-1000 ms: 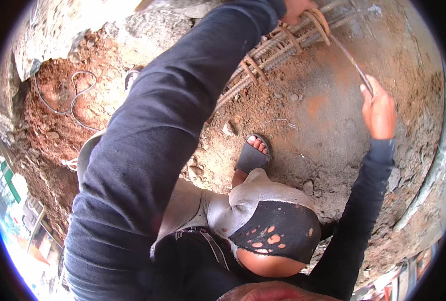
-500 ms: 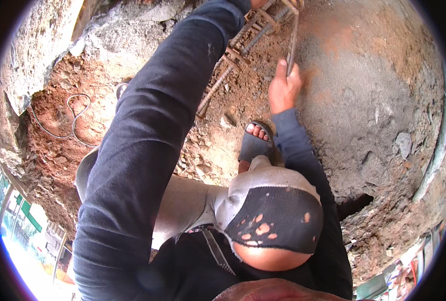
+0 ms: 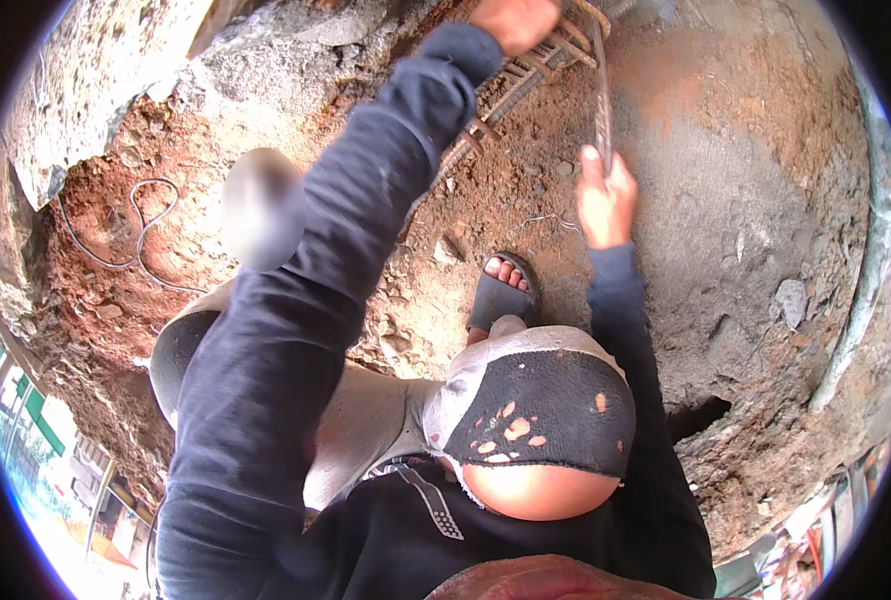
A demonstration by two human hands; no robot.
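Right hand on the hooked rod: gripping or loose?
Gripping. The right hand is closed around the thin metal rod, thumb up along it; the left hand holds the rebar cage.

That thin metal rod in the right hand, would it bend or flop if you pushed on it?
Probably stiff: the rod stays straight from the right hand up to the rebar cage. Being thin, it might flex slightly. It looks rusty, so likely not slippery.

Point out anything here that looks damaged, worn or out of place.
The black knee patch on the grey trousers is worn through in several small holes. A loose wire lies in loops on the dirt at the left. The left hand grips the rebar cage; the right hand holds a thin rod.
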